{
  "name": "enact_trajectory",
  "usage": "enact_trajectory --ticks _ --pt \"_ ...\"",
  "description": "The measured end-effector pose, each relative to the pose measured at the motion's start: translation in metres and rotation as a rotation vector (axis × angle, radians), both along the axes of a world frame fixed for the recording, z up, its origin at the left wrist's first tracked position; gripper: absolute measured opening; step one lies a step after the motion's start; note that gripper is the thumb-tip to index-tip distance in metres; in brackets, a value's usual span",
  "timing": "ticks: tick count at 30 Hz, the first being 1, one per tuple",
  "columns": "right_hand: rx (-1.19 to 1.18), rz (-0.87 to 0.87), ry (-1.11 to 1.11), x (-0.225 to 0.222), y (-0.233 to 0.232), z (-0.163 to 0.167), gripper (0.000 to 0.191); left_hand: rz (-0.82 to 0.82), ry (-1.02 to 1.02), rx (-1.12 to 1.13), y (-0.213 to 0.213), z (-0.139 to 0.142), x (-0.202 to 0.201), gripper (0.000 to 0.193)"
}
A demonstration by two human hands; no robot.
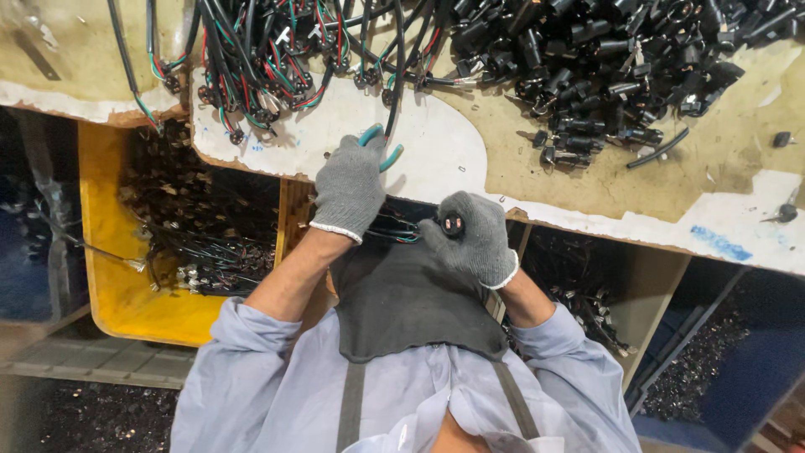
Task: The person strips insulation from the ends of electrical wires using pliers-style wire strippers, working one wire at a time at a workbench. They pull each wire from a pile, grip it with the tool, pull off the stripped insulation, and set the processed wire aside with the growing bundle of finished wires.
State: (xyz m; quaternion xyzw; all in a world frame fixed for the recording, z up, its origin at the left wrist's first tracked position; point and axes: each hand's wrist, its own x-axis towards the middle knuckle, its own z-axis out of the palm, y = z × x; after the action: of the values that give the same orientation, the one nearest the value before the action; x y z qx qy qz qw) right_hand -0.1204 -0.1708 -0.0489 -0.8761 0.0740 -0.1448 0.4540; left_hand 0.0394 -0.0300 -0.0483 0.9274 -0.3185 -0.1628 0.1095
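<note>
A dark apron [402, 302] covers the person's chest. The right hand [474, 239] is closed around a small black connector [454, 224]. At ten o'clock from it, the left hand [350, 189] grips teal-handled pliers [379, 144] at the workbench [436, 155] edge. A yellow bin [105, 252] of wires sits at nine o'clock.

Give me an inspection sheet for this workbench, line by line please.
Surface: worn bench top, white covering torn and peeling.
Job's things: small black connector in right hand; teal-handled pliers in left hand.
Clutter: heap of black connectors at the far right; one key near the right edge.
Hands: both in grey knit gloves, both gripping.
Cables: bundle of black, red and green leads at the far left; a few leads between the hands.
Surroundings: yellow bin of wired parts under the bench.
</note>
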Motion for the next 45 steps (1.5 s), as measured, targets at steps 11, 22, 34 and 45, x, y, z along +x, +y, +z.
enact_trajectory --ticks 11,22,34,45 --pt "-0.057 0.0 0.017 0.001 0.002 0.003 0.023 -0.005 -0.04 -0.249 0.011 0.013 0.016 0.053" --pt "-0.05 -0.018 0.007 0.002 0.008 0.004 0.024 0.047 0.034 -0.164 -0.004 0.01 0.014 0.041" --pt "-0.089 -0.049 0.039 -0.003 0.001 -0.001 0.023 0.196 -0.087 -0.483 0.056 0.019 0.038 0.031" --pt "-0.052 -0.044 -0.003 -0.001 0.006 0.003 0.025 0.112 -0.009 -0.146 -0.003 0.002 0.006 0.034"
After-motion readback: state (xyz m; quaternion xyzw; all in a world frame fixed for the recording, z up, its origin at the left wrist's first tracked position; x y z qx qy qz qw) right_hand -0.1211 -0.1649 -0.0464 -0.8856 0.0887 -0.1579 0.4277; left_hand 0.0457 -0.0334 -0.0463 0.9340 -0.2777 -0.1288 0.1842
